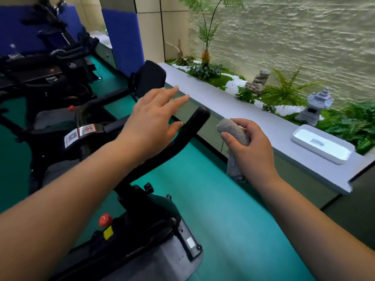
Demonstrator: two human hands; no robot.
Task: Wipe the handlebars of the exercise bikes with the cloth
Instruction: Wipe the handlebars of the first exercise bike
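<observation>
The left hand (151, 116) hovers with fingers spread and straight above the nearest exercise bike's right handlebar (178, 138), thumb just beside the bar, gripping nothing. At 3 o'clock from it, the right hand (246, 145) is curled round a bunched grey cloth (233, 131), held just off the bar's tip with its tail hanging toward the teal floor (213, 199).

The cloth is not on the bar, so by the look of it this wipe has yet to land. Whether any handlebar is already clean cannot be told. At 10 o'clock more exercise bikes (46, 63) wait in a row.

At 2 o'clock a grey ledge (233, 102) carries a white tray (322, 144), with a stone lantern (316, 105) and ferns (288, 90) behind. The bike's black screen (151, 78) stands at 12 o'clock. Nothing appears to block the bar.
</observation>
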